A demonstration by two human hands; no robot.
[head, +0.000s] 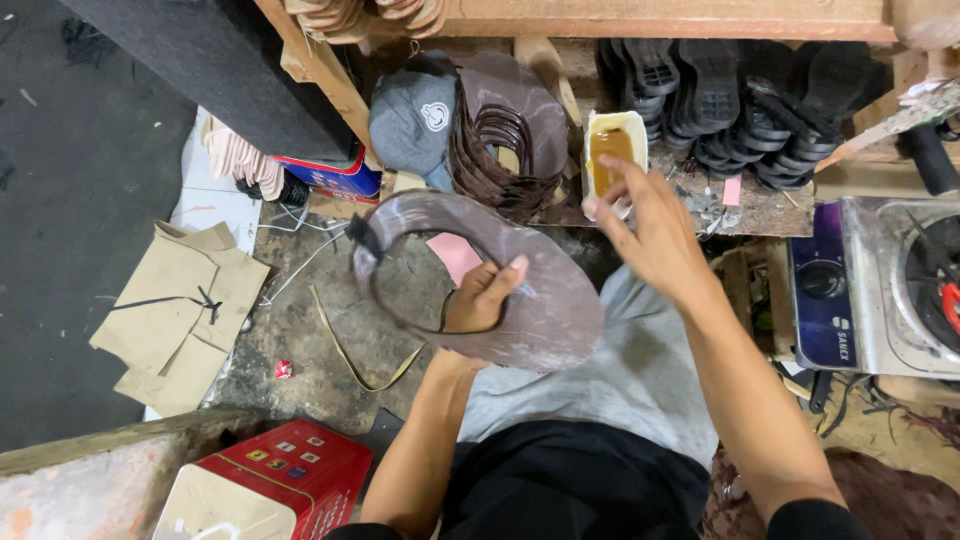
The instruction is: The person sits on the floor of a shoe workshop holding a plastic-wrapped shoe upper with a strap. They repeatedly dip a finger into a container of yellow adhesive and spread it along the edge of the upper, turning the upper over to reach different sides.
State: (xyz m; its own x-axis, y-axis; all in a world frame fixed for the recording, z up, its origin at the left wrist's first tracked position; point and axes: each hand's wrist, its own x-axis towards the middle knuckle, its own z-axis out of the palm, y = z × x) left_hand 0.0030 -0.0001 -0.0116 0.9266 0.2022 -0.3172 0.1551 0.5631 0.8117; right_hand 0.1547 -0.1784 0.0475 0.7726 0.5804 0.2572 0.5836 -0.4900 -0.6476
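A brown shoe upper is clamped in the left hand; the right hand (fingers apart) is held at a glue tub just beyond it.

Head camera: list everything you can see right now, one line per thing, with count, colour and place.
Leather shoe upper: one, brown-grey, curved, held over the lap.
Stacked uppers: a pile, dark brown, upright on the bench behind.
Glue tub: one, cream with amber liquid, on the bench.
Cap: one, grey, left of the stack.
Shoe soles: many, black, rowed under the shelf at right.
Gas stove: one, steel and purple, far right.
Paper patterns: several, tan, floor at left.
Tin box: one, red, bottom left.
Pink scrap: one, on the floor behind the upper.
Left hand: grips the upper.
Right hand: fingertips at the glue tub.
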